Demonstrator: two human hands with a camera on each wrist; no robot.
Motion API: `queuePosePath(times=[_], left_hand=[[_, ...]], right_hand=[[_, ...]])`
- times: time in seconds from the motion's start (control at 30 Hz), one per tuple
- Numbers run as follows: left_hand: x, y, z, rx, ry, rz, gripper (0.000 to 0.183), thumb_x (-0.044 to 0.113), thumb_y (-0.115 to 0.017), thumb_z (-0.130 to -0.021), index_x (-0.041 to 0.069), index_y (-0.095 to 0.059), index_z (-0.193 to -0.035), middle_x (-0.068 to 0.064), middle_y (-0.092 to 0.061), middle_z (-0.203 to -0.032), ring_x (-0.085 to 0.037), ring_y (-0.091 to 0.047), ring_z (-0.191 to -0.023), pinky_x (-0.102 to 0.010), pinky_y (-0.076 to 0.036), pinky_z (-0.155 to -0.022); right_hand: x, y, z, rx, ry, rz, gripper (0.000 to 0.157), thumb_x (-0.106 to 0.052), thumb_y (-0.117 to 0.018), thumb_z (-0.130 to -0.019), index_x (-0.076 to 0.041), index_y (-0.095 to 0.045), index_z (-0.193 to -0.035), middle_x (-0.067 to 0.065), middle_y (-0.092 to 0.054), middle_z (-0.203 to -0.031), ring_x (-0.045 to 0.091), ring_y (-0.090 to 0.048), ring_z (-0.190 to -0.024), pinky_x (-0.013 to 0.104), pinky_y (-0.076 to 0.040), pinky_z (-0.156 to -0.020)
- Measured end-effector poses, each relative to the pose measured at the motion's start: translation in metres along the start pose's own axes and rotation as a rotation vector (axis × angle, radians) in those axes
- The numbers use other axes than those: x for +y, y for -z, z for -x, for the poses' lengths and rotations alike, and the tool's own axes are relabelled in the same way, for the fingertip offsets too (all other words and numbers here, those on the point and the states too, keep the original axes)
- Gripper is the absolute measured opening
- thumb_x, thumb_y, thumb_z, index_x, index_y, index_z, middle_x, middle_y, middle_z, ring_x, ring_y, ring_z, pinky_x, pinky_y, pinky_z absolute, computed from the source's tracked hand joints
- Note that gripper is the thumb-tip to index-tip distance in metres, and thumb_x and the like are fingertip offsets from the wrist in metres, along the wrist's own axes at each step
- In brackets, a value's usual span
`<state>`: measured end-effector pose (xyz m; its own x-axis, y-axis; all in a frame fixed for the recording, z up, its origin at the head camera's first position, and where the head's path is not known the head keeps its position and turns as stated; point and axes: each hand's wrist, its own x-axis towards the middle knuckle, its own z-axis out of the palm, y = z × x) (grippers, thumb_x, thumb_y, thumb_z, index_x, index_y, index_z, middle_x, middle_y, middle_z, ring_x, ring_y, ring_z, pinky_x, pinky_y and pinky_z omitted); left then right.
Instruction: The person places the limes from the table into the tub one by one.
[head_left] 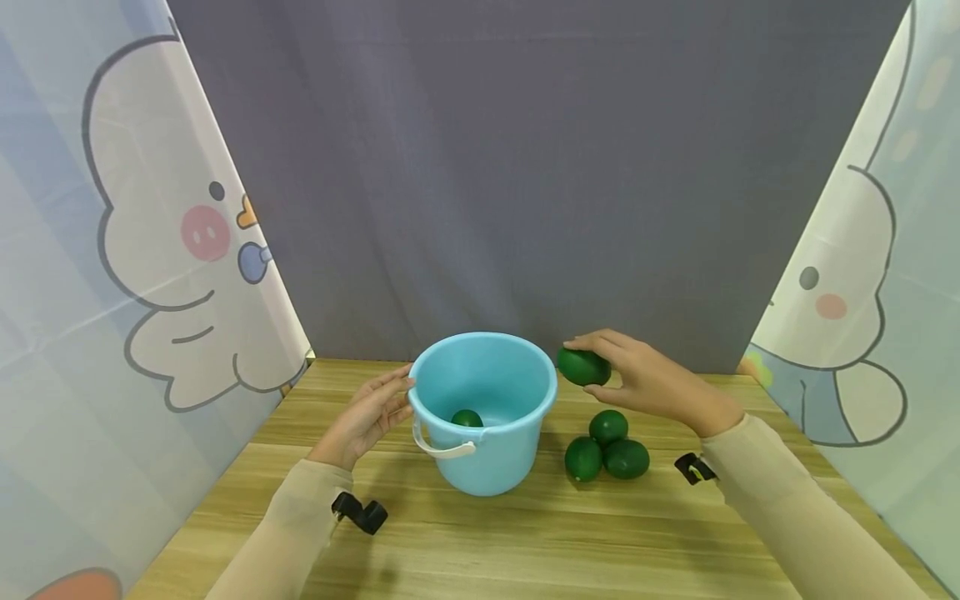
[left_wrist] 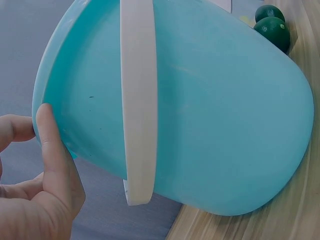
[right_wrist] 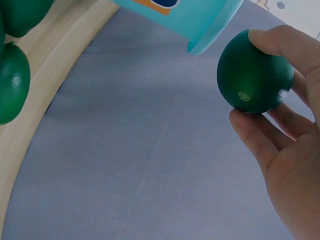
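My left hand holds the left rim of a light blue bucket, its fingertips right at the lip. The bucket stands upright, its white handle hanging down on the near left side. One green lime lies inside, partly hidden by the near rim. My right hand grips another lime between thumb and fingers, raised just right of the bucket's rim. Below that hand, three more limes sit clustered on the table, close to the bucket's right side.
The wooden table runs back to a grey curtain. Cartoon-printed curtains flank it on the left and right. A small black device is strapped at each wrist.
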<state>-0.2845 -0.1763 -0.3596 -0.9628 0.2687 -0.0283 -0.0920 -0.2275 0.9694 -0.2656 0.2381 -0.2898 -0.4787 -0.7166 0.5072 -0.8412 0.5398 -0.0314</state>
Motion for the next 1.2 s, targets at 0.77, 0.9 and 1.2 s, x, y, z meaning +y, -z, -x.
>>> queuePosePath(times=[0.77, 0.9, 1.2], left_hand=[[0.0, 0.001, 0.0, 0.016, 0.006, -0.015, 0.055, 0.012, -0.058, -0.102, 0.0, -0.038, -0.152, -0.016, -0.049, -0.139, -0.009, -0.064, -0.09, -0.018, -0.058, -0.08], [0.0, 0.001, 0.0, 0.017, 0.006, -0.018, 0.055, 0.012, -0.058, -0.101, 0.001, -0.039, -0.152, -0.016, -0.049, -0.14, -0.009, -0.065, -0.091, -0.018, -0.058, -0.079], [0.0, 0.002, -0.001, 0.015, 0.006, -0.021, 0.056, 0.013, -0.058, -0.101, 0.001, -0.039, -0.152, -0.016, -0.049, -0.141, -0.011, -0.065, -0.095, -0.017, -0.058, -0.078]], right_hand=[[-0.004, -0.004, -0.021, -0.007, -0.007, -0.022, 0.062, -0.013, -0.081, -0.085, -0.008, -0.055, -0.141, 0.007, -0.057, -0.134, 0.018, -0.058, -0.114, 0.032, -0.058, -0.084], [-0.006, -0.006, -0.024, -0.007, -0.008, -0.04, 0.061, -0.013, -0.08, -0.086, -0.009, -0.054, -0.141, 0.007, -0.056, -0.136, 0.019, -0.057, -0.116, 0.032, -0.058, -0.085], [-0.01, -0.008, -0.031, -0.015, -0.043, -0.086, 0.059, -0.012, -0.079, -0.088, -0.009, -0.055, -0.142, 0.008, -0.056, -0.136, 0.022, -0.057, -0.118, 0.034, -0.058, -0.088]])
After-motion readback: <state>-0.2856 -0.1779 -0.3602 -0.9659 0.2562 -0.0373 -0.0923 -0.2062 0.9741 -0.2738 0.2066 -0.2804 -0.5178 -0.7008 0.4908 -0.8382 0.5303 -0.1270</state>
